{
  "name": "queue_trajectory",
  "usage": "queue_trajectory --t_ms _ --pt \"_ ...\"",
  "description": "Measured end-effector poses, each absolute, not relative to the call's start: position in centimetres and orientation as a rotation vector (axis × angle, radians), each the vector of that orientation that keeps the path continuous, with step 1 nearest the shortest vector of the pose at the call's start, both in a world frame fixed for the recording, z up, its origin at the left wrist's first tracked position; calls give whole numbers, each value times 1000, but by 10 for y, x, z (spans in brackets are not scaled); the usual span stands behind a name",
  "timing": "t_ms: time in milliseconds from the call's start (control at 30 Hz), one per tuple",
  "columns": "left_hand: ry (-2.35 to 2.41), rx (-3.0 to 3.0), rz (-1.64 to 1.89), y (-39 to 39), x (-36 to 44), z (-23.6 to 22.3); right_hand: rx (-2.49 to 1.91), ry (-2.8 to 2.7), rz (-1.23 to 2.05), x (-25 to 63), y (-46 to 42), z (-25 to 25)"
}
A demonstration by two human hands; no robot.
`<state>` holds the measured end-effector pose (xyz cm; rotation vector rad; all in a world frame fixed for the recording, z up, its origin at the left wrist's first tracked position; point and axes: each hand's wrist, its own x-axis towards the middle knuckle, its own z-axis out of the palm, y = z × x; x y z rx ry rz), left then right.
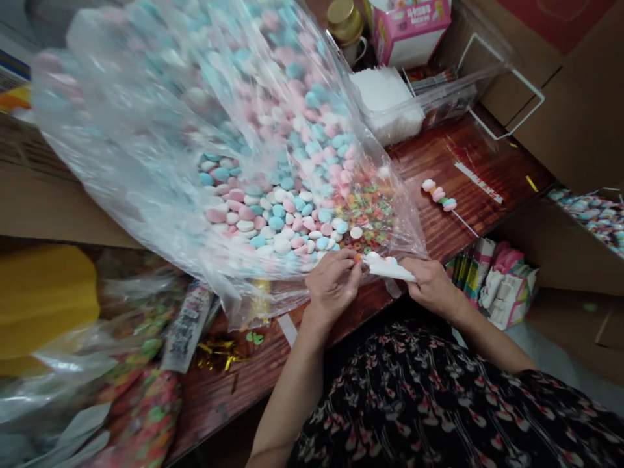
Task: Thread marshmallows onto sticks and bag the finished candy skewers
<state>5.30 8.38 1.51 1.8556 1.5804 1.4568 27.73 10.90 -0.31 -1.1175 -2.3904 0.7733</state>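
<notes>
My left hand (332, 283) is closed in a pinch at the front edge of the big plastic bag, with a small orange candy ring (357, 259) at its fingertips. My right hand (433, 285) grips the end of a white slip (394, 271), probably paper; a few pastel candies show along its upper edge. Whether a stick runs through them cannot be made out. Just beyond both hands lie pink, blue and white candies (283, 224) in the clear bag (160, 214), with multicoloured candy rings (373, 211) at its right side.
A finished-looking candy skewer (440, 196) lies on the wooden table (419, 153). Behind it stand a clear bin (448, 97) with white sheets (387, 97) and a pink box (412, 32). Gold ties (219, 353) and bagged candies (146, 416) lie at left.
</notes>
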Motion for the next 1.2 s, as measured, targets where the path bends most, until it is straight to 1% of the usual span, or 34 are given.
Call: queue_trajectory --t_ms 67,200,300,433,533,600,733,800,900,1000,1100,1200 --pt "1546 1824 1449 83 51 15 -1082 -2443 752 278 111 -4" --pt "1526 1404 1452 84 48 13 -954 -2543 737 280 118 0" --pt "1475 1250 1434 91 48 16 -906 -2587 689 285 129 9" --pt "1449 1321 1490 104 59 21 -924 -2633 563 296 143 26" --pt "1499 1495 1499 107 68 23 -930 -2653 465 301 144 33" --pt "1528 1637 1458 105 72 24 -951 -2623 457 303 141 31" --pt "1479 1807 1448 99 73 27 -973 -2469 625 299 129 17" --pt "1478 1749 1489 93 72 27 -973 -2360 751 293 123 8" --pt "1462 1381 1554 85 69 25 -966 -2172 944 280 117 1" --pt "1310 954 1562 79 63 24 -903 -2036 1092 268 116 -1" --pt "1146 650 1563 80 55 29 -809 -1969 1164 263 118 1" --pt "1064 501 1609 84 48 38 -783 -1830 1189 268 125 8"
